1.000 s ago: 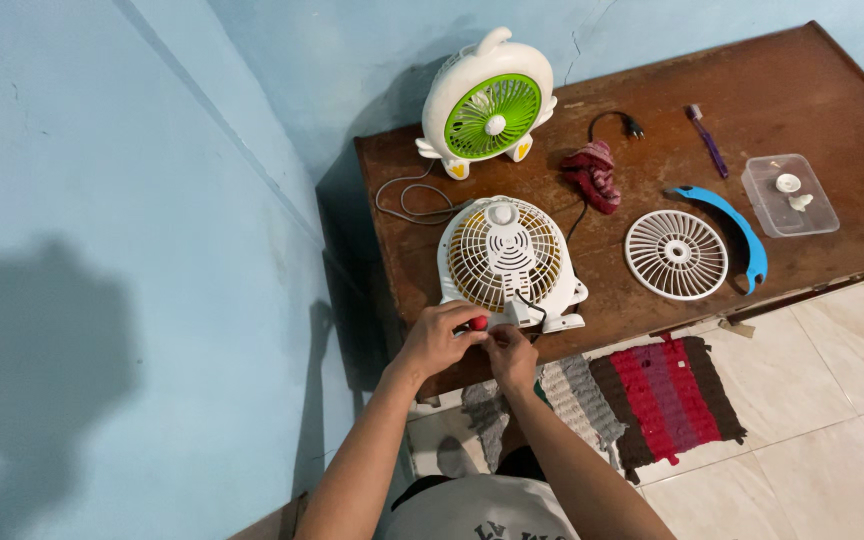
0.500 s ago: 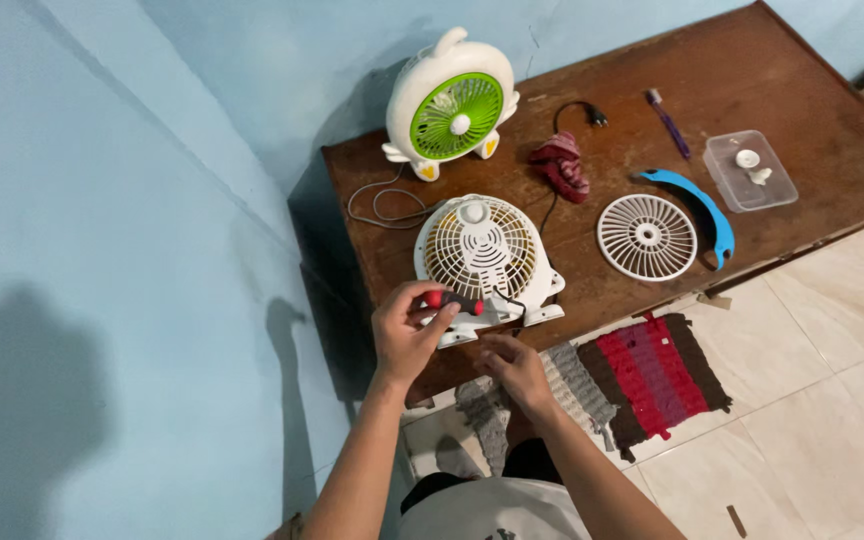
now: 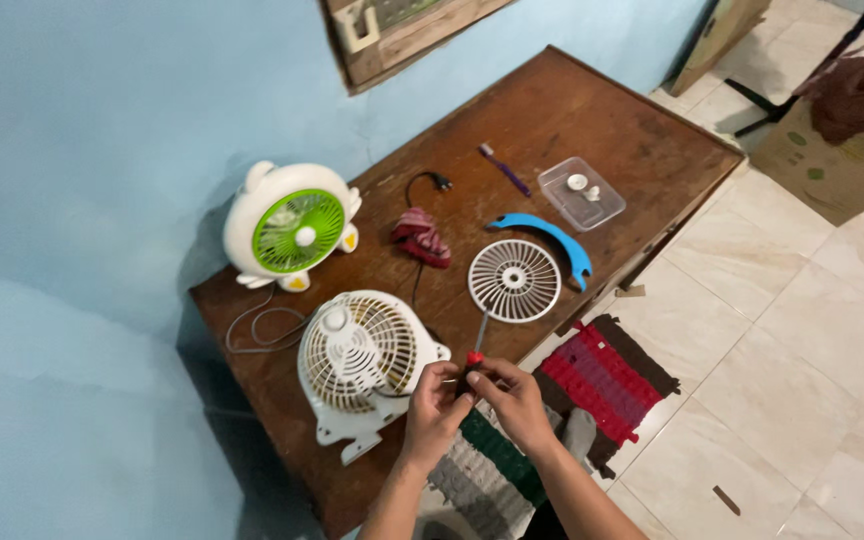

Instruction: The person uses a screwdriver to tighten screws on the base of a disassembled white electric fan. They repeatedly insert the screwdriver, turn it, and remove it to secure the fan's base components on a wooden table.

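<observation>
Both my hands meet at the table's near edge: the left hand (image 3: pixel 436 402) and right hand (image 3: pixel 512 396) pinch a red-handled screwdriver (image 3: pixel 473 362). Its shaft points away, toward the loose white grille (image 3: pixel 514 280); the white fan (image 3: pixel 364 352) lies just left, nearer my left hand.

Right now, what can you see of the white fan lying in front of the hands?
The white fan lies face up on the brown wooden table, near its front edge. It looks like plastic: a squarish white housing with rounded corners, a round cream grille of fine ribs around a white hub, and a white knob at its upper left. A foot or bracket juts out at the bottom. The left hand is right beside its lower right corner; contact cannot be told. A thin cable loops beside it on the left.
</observation>
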